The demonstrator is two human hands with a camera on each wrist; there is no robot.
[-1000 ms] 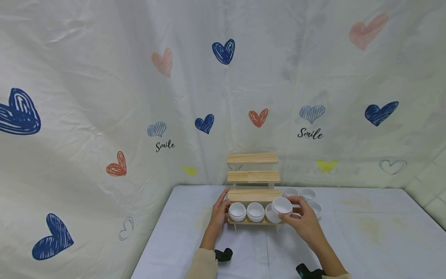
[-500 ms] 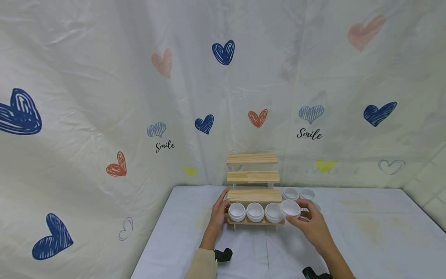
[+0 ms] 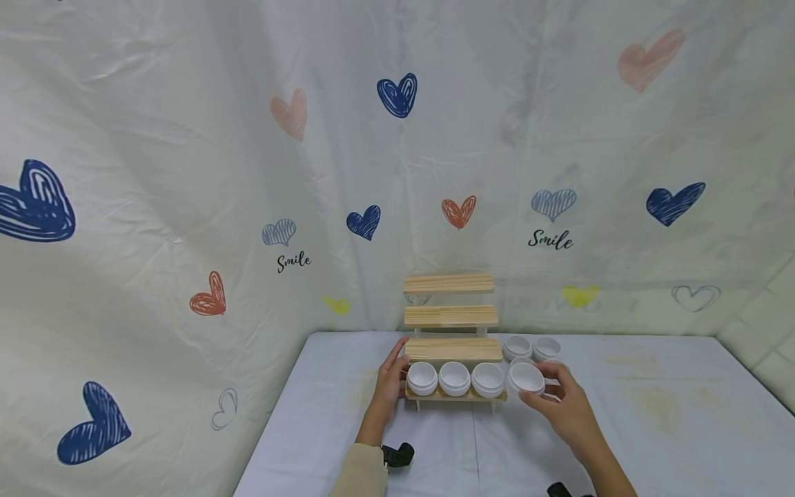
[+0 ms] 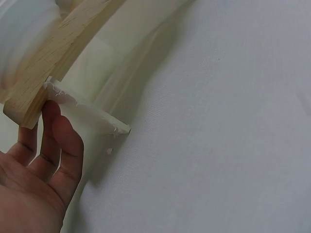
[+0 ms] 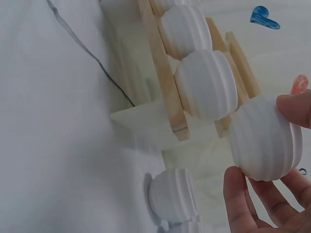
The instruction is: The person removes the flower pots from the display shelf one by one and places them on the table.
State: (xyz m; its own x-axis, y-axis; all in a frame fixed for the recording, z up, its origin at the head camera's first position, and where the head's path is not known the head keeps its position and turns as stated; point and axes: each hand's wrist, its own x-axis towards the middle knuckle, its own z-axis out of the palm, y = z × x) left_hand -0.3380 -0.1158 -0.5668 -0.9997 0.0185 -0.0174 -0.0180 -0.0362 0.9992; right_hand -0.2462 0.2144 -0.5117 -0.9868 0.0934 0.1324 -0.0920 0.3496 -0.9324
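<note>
A tiered wooden display stand (image 3: 453, 350) has three white ribbed pots on its lowest board, among them a left pot (image 3: 423, 378) and a right pot (image 3: 488, 379). My left hand (image 3: 390, 381) holds the stand's left end; its curled fingers (image 4: 70, 141) touch the board's end from below. Just right of that board, my right hand (image 3: 565, 407) pinches another white ribbed pot (image 3: 526, 378) between thumb and fingers. In the right wrist view this held pot (image 5: 265, 138) is off the table, its opening turned away from the camera.
More white pots stand on the table behind my right hand, including one near the stand (image 3: 517, 346) and one further right (image 3: 547, 348); another is mostly hidden. The stand's upper boards (image 3: 450, 316) bear nothing. A heart-printed curtain (image 3: 397, 159) hangs behind the white-covered table (image 3: 652, 414).
My right hand has carried its pot rightward and slightly lower, from in front of the third pot to beyond the board's right end. The left hand has stayed on the stand.
</note>
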